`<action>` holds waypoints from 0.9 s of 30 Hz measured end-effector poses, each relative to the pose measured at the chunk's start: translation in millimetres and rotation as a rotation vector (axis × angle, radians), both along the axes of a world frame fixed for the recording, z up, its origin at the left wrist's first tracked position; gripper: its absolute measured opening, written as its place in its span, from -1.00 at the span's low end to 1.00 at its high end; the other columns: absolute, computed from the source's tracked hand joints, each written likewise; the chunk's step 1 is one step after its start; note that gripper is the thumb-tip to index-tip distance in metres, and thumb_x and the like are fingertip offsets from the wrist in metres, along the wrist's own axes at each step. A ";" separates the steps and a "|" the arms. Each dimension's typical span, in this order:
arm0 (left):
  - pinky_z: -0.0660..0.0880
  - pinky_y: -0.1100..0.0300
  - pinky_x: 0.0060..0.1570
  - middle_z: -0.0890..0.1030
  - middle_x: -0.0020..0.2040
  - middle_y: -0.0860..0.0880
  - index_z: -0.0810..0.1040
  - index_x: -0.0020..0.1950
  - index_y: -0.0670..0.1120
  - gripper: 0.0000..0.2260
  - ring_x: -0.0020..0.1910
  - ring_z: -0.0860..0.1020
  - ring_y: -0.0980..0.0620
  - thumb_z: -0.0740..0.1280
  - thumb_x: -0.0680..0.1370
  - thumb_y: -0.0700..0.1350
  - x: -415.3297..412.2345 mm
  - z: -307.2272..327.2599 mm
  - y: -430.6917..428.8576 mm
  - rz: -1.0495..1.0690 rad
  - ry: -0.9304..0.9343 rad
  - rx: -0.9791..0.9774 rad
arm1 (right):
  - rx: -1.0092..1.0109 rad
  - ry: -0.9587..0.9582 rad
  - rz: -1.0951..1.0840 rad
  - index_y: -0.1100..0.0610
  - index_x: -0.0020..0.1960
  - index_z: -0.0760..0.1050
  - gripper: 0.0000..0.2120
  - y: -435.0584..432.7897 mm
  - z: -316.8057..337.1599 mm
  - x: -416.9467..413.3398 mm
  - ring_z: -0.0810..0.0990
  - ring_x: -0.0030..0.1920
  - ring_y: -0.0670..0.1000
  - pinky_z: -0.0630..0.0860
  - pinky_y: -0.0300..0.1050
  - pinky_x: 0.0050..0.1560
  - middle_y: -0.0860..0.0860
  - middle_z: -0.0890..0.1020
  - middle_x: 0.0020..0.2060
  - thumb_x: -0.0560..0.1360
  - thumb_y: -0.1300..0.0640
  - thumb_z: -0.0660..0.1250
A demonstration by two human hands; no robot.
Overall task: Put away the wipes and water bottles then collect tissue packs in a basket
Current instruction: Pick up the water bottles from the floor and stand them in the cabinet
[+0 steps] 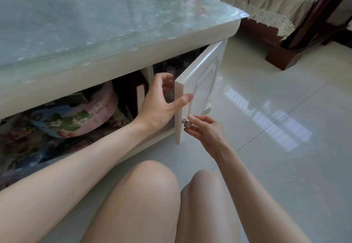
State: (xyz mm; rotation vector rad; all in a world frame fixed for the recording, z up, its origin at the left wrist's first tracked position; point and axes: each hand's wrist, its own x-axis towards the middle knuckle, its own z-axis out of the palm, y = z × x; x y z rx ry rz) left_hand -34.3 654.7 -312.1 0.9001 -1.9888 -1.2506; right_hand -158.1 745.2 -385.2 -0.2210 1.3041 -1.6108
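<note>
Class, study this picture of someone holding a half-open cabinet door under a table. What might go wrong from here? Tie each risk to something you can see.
1. The left hand wraps the free edge of the cabinet door; if it swings shut, the fingers may get trapped.
2. The right hand only pinches the small knob, so it may slip off.
3. The knees sit near the door's swing and might be bumped.

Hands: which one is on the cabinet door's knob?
The right hand pinches the silver knob; the left hand grips the door edge instead.
</note>
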 end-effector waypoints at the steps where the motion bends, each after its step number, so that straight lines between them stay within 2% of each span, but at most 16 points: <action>1: 0.47 0.27 0.14 0.47 0.16 0.00 0.32 0.22 -0.02 -0.48 0.13 0.50 0.11 0.51 0.40 0.04 1.5 -3.2 -2.9 0.035 -0.016 -0.025 | -0.003 -0.002 0.004 0.28 -0.12 0.56 -0.90 -4.9 -0.9 2.2 0.67 -0.20 0.11 0.65 -0.10 -0.10 0.16 0.68 -0.25 0.42 0.29 0.47; 3: 0.44 0.26 0.14 0.42 0.18 -0.05 0.31 0.15 -0.03 -0.52 0.13 0.46 0.04 0.51 0.40 0.02 2.2 -9.2 -8.7 0.132 -0.056 -0.091 | -0.008 0.002 0.008 0.27 -0.12 0.55 -0.88 -15.4 -2.5 5.9 0.68 -0.19 0.10 0.65 -0.08 -0.09 0.17 0.68 -0.21 0.42 0.28 0.47; 6: 0.36 0.17 0.22 0.35 0.18 -0.06 0.27 0.13 -0.03 -0.46 0.20 0.39 -0.02 0.52 0.36 0.09 1.4 -17.2 -18.1 0.269 -0.090 -0.144 | -0.017 0.002 0.006 0.25 -0.15 0.51 -0.86 -31.9 -4.4 11.4 0.67 -0.19 0.10 0.65 -0.08 -0.10 0.18 0.67 -0.18 0.41 0.28 0.48; 8: 0.34 0.05 0.29 0.32 0.18 -0.06 0.29 0.17 -0.09 -0.41 0.26 0.36 -0.08 0.49 0.33 0.14 0.5 -20.3 -25.1 0.342 -0.083 -0.181 | -0.028 0.002 0.005 0.24 -0.18 0.49 -0.85 -41.5 -5.0 14.2 0.67 -0.21 0.08 0.65 -0.10 -0.12 0.18 0.67 -0.18 0.41 0.29 0.47; 11: 0.25 -0.07 0.37 0.33 0.29 -0.15 0.29 0.31 -0.21 -0.28 0.34 0.30 -0.15 0.51 0.35 0.12 -1.5 -20.7 -35.0 0.412 -0.091 -0.214 | -0.033 0.032 0.008 0.25 -0.19 0.48 -0.83 -53.9 -6.5 17.2 0.67 -0.26 0.05 0.65 -0.09 -0.11 0.19 0.66 -0.19 0.41 0.28 0.48; 15: 0.24 -0.09 0.36 0.34 0.33 -0.24 0.31 0.33 -0.28 -0.21 0.36 0.29 -0.21 0.52 0.33 0.16 -1.7 -24.6 -48.1 0.504 -0.125 -0.222 | -0.031 0.038 -0.007 0.24 -0.20 0.48 -0.82 -68.2 -8.5 20.1 0.66 -0.29 0.03 0.65 -0.10 -0.10 0.16 0.63 -0.21 0.41 0.28 0.49; 19: 0.18 -0.04 0.40 0.34 0.37 -0.22 0.29 0.36 -0.25 -0.16 0.39 0.27 -0.18 0.53 0.30 0.19 0.8 -26.2 -56.3 0.546 -0.120 -0.235 | -0.032 0.051 -0.004 0.22 -0.24 0.47 -0.81 -75.9 -9.1 20.9 0.66 -0.25 0.05 0.64 -0.11 -0.09 0.18 0.64 -0.19 0.40 0.29 0.49; 21: 0.18 -0.01 0.41 0.38 0.36 -0.17 0.32 0.36 -0.23 -0.18 0.39 0.30 -0.15 0.54 0.29 0.19 1.9 -25.2 -59.6 0.552 -0.096 -0.244 | -0.032 0.056 -0.005 0.22 -0.27 0.46 -0.80 -80.1 -9.3 20.7 0.66 -0.28 0.03 0.65 -0.11 -0.09 0.17 0.64 -0.20 0.40 0.30 0.49; 24: 0.30 0.02 0.35 0.54 0.21 -0.09 0.48 0.22 -0.15 -0.32 0.27 0.46 -0.08 0.54 0.27 0.22 3.6 -24.4 -68.2 0.534 -0.055 -0.259 | -0.035 0.055 -0.001 0.21 -0.28 0.45 -0.79 -87.2 -9.7 21.3 0.67 -0.28 0.02 0.65 -0.10 -0.06 0.17 0.65 -0.21 0.40 0.30 0.49; 27: 0.36 -0.01 0.32 0.58 0.14 -0.01 0.53 0.15 -0.10 -0.39 0.21 0.50 -0.01 0.52 0.27 0.24 4.9 -28.1 -75.4 0.513 -0.038 -0.242 | -0.036 0.068 0.004 0.20 -0.28 0.46 -0.79 -89.1 -11.2 21.9 0.67 -0.26 0.02 0.65 -0.08 -0.03 0.14 0.66 -0.24 0.40 0.30 0.49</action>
